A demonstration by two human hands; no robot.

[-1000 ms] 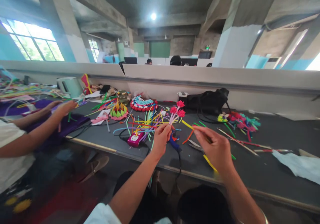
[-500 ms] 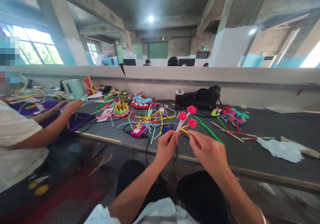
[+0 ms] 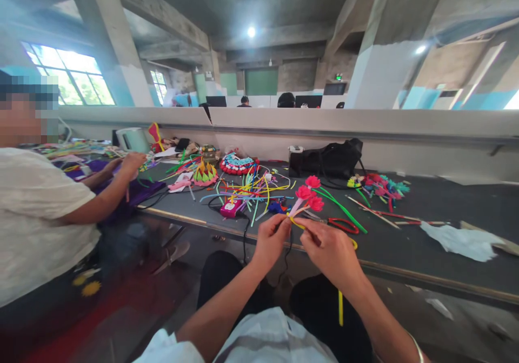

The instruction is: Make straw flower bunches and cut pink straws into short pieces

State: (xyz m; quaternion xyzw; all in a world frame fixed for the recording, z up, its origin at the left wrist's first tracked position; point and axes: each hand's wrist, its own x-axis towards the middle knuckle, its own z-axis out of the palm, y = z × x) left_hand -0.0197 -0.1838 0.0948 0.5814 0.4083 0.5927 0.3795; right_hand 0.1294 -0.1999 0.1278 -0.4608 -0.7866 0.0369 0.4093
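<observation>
My left hand [image 3: 272,239] pinches the pale stems of a small bunch of pink-red craft flowers [image 3: 305,192], which points up and away over the table edge. Closed fingers of my right hand [image 3: 331,248] hold a yellow pipe cleaner [image 3: 340,308]. One end of it curves against the stems by my left fingertips; whether it goes fully around them is hidden. The rest loops out behind my right hand and hangs below it. A red-handled tool [image 3: 347,224] lies just beyond my right hand, partly covered. Green pipe cleaners [image 3: 340,210] lie behind the flowers.
Loose coloured pipe cleaners [image 3: 253,192] spread left of the flowers, beside a magenta box [image 3: 231,208]. A black bag [image 3: 326,160] rests against the divider [image 3: 385,152]. Colourful finished pieces [image 3: 383,187] and white tissue [image 3: 462,240] lie right. Another person's arm [image 3: 103,195] reaches over the table at left.
The yellow pipe cleaner, straight before, now bends at the stems and trails behind my right hand. My right hand has come closer to my left. The view has turned slightly left.
</observation>
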